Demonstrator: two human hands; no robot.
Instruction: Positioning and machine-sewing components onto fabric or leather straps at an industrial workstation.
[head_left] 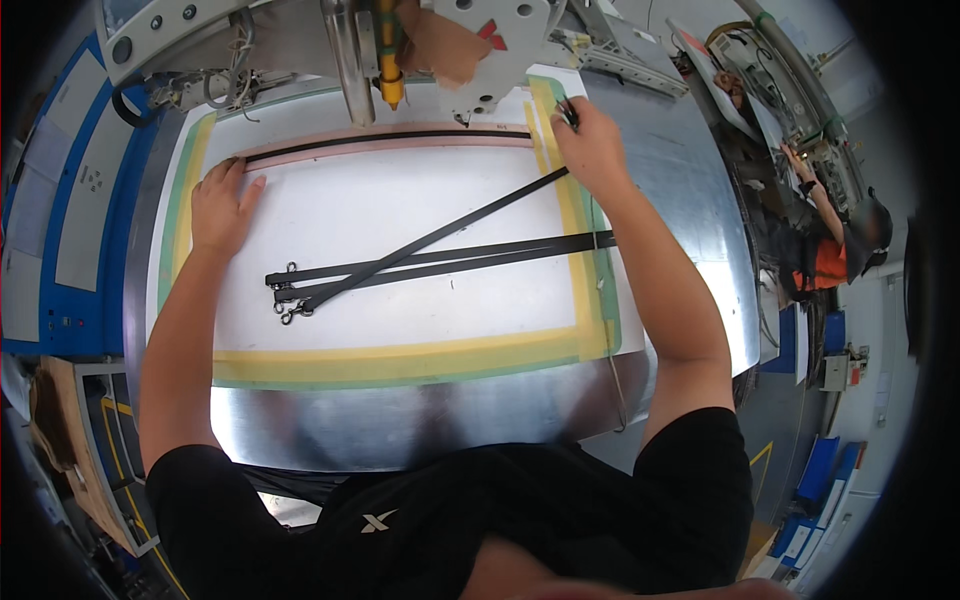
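Head | left hand (222, 208) spread, touching pink strip (400, 144) | right hand (593, 148) grasping small dark object (570, 115)

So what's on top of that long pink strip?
A black strap lies lengthwise along the pink strip. The left hand hides the strip's left end, and whatever is beneath the strap is covered too.

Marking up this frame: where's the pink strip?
The pink strip lies across the upper part of the white sheet in the head view, below the yellow nozzle in the picture, its left end at the left hand.
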